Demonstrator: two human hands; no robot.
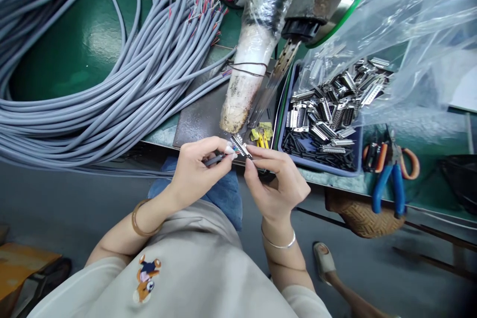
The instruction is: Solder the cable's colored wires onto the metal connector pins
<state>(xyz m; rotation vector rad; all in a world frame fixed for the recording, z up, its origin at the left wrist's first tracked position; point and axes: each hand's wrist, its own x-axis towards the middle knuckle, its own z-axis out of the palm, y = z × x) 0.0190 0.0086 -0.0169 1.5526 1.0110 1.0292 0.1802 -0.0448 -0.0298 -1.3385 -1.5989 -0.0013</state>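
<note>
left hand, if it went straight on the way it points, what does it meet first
The left hand would likely meet the metal connector held by the right hand; depth is hard to judge.

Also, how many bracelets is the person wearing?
2: a brown bracelet on the arm of the left hand, which holds a grey cable, and a silver bracelet at the wrist of the right hand, which holds a connector. Sleeves may hide others.

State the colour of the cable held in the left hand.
The cable is grey, seen best in the head view.
</note>
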